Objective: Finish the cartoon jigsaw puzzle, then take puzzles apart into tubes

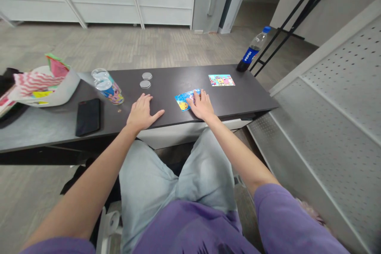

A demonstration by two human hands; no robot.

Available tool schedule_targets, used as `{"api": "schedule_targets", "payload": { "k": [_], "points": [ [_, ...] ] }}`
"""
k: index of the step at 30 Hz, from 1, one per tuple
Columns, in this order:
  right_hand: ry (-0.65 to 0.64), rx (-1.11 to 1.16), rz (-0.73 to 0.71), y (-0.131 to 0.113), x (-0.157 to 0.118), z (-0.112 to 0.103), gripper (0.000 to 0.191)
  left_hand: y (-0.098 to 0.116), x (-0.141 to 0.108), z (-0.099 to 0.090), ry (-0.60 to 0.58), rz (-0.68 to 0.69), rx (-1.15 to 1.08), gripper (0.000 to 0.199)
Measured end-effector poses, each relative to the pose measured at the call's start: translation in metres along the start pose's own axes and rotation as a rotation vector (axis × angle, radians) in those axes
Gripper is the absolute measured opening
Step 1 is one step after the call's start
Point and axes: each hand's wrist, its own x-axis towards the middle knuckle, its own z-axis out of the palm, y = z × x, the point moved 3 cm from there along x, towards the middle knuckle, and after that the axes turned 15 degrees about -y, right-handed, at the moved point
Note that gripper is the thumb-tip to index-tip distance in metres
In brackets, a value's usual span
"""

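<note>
My left hand (143,113) lies palm down on the dark table (172,79), fingers spread, holding nothing. My right hand (201,104) rests with spread fingers on the right part of a blue picture card (183,101), which lies flat with a yellow figure at its lower left corner. Farther right lies a second colourful card (222,80), untouched. Two round silver lids (145,84) sit beyond my left fingertips, one behind the other. Two clear cylindrical containers (111,92) with cartoon prints stand close together to the left of my left hand.
A black phone (88,117) lies at the left, near a white bin (64,93) filled with colourful packets. At the table's far right corner stands a Pepsi bottle (251,53). Beside the right end is a perforated metal panel (342,91).
</note>
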Motion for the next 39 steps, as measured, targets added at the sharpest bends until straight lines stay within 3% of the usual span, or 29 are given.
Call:
{"api": "schedule_targets", "payload": {
  "k": [5,15,19,24,31,39],
  "points": [
    [-0.028,0.060,-0.144,-0.025,0.006,0.015,0.099,0.005,-0.001,-0.001,-0.004,0.005,0.055,0.071],
    [-0.036,0.105,-0.403,-0.005,0.006,-0.008,0.095,0.037,0.038,0.010,-0.004,0.002,0.047,0.068],
    [-0.031,0.057,-0.397,-0.004,0.023,-0.015,0.089,0.035,0.047,0.008,-0.001,-0.024,0.012,0.065],
    [-0.081,-0.035,-0.354,-0.013,0.040,-0.023,0.098,0.026,0.056,0.002,-0.034,-0.081,-0.031,0.062],
    [-0.138,-0.141,-0.324,-0.025,0.038,-0.028,0.103,0.025,0.072,-0.005,-0.082,-0.143,-0.064,0.060],
    [-0.140,-0.183,-0.317,-0.027,0.037,-0.028,0.102,0.031,0.072,-0.008,-0.109,-0.163,-0.094,0.059]
  ]
}}
